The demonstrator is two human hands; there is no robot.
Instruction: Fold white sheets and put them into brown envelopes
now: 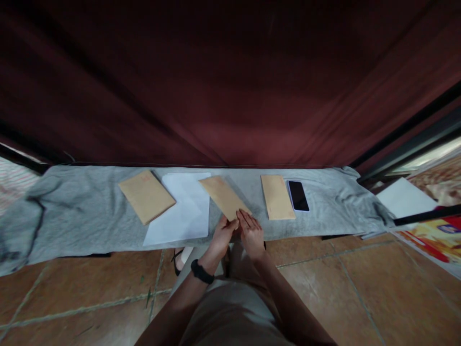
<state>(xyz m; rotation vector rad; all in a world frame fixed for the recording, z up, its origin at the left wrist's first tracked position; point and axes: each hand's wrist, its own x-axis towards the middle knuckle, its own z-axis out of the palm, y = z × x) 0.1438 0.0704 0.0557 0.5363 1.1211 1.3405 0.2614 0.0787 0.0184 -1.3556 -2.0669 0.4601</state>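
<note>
A tan paper envelope (224, 196) lies slanted in front of me, its near end in both hands. My left hand (223, 234) grips the near left corner, thumb on top. My right hand (251, 232) rests on the near right end with its fingers laid together over the edge. To the left, a stack of tan envelopes (147, 196) partly covers white paper sheets (185, 209). On the right, more tan envelope paper (278, 197) lies beside a dark-screened phone (298, 196).
A grey cloth (333, 202) covers the narrow bench. Behind it hangs a dark red curtain (230, 96). Black metal bars (425, 216) stand at the right, near a white panel (406, 197) and a red-and-yellow printed package (435, 240). Brown floor tiles (324, 274) lie below.
</note>
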